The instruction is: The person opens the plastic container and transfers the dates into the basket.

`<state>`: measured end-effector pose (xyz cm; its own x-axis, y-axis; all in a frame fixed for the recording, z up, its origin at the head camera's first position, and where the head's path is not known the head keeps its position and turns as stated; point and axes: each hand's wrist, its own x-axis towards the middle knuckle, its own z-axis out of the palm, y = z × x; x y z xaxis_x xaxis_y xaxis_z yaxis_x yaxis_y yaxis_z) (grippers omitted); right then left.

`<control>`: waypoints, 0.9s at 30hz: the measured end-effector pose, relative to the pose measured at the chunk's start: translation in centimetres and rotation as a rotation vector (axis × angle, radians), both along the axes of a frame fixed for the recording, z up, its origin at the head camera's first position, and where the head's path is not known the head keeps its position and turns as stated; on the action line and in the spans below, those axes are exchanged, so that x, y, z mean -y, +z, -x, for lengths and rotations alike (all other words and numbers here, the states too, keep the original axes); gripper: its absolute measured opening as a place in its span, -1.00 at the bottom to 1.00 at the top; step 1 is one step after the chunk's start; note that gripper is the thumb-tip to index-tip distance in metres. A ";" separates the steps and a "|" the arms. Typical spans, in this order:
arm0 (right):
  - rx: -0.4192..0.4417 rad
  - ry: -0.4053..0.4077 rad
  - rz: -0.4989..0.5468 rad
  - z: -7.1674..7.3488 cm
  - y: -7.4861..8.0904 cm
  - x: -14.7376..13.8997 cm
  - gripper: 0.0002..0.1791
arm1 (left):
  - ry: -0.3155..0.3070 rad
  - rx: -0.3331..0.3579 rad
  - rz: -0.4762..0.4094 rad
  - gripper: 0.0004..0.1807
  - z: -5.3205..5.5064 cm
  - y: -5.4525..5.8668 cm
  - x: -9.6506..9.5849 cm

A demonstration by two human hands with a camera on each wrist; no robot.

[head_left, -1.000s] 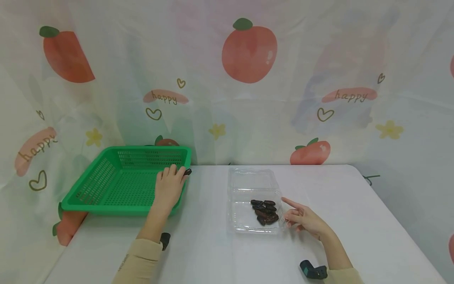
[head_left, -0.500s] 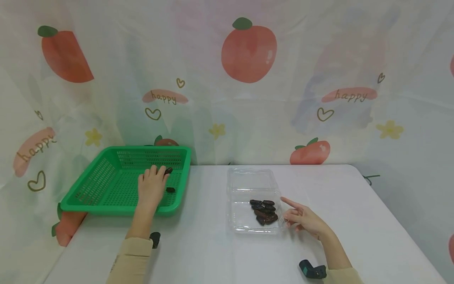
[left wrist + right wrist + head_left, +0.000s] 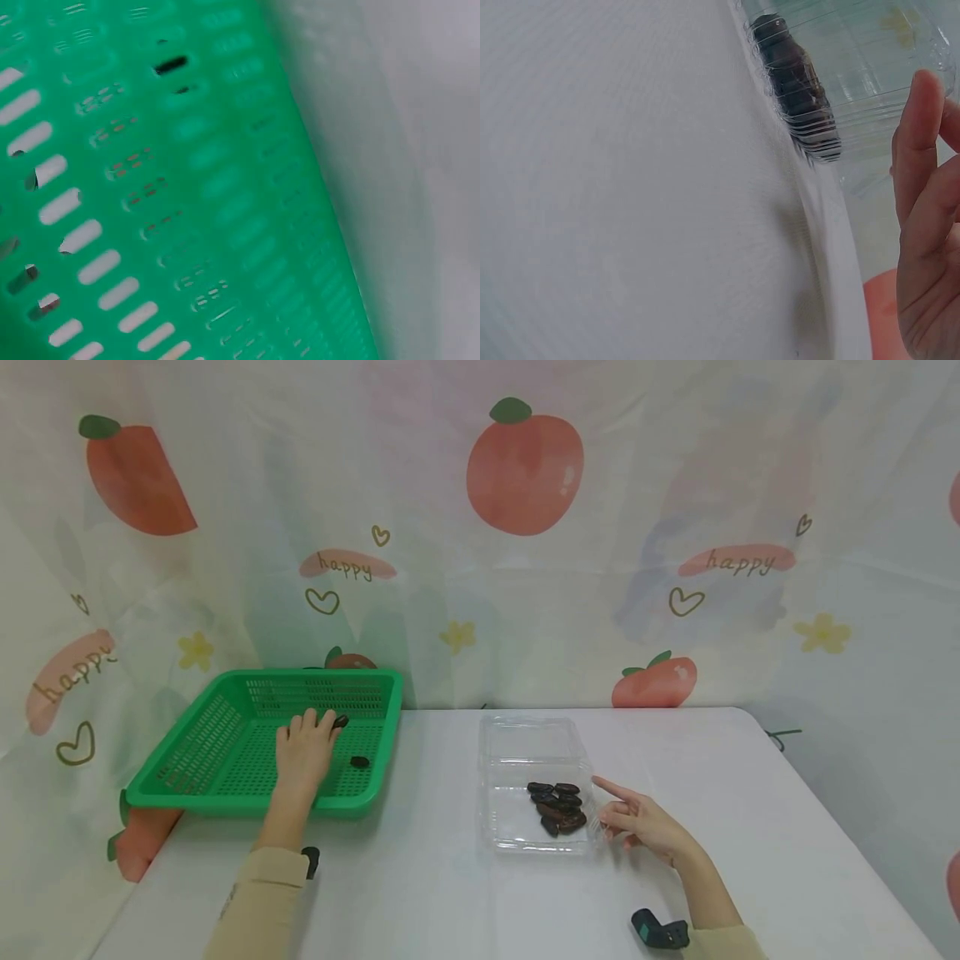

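A dark brown date [image 3: 341,721] is pinched between the thumb and fingers of my left hand [image 3: 303,756], which is over the green basket [image 3: 225,800]. Another date [image 3: 360,762] lies on the basket's floor, to the right of that hand. In the head view, several dates [image 3: 558,810] lie clustered in a clear plastic clamshell box [image 3: 506,827] with its lid folded back. My right hand [image 3: 645,827] is at the box's right side, index finger extended along the rim, other fingers bent. The right wrist view shows its fingers [image 3: 919,142] by the box wall.
The white table [image 3: 435,893] runs between basket and box. A patterned cloth [image 3: 420,477] hangs behind it. Dark wrist devices [image 3: 660,931] sit by both forearms. The left wrist view is filled mostly by the basket's slotted wall [image 3: 225,187]; the left hand does not show there.
My left hand has moved left from the basket's right rim to over its inside, carrying its date. The date on the basket floor has come into view. The right hand has stayed put.
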<state>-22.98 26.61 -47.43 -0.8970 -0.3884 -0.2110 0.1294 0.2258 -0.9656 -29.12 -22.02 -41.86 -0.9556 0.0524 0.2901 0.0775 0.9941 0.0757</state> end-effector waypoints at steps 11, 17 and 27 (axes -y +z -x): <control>-0.012 0.009 -0.005 0.0 -0.1 0.0 -0.20 | 0.019 0.195 0.082 -0.63 -0.1 0.0 0.9; -0.010 0.006 -0.004 0.0 -0.1 0.0 -0.19 | 0.034 0.289 0.119 -0.56 0.0 -0.3 1.1; -0.017 0.011 0.003 -0.1 0.0 -0.1 -0.20 | 0.026 0.341 0.165 -0.56 0.1 -0.6 1.1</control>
<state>-22.93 26.66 -47.44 -0.8961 -0.3988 -0.1947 0.1107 0.2240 -0.9683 -29.22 -23.11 -42.42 -0.9974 0.0460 -0.0555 0.0498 0.9964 -0.0686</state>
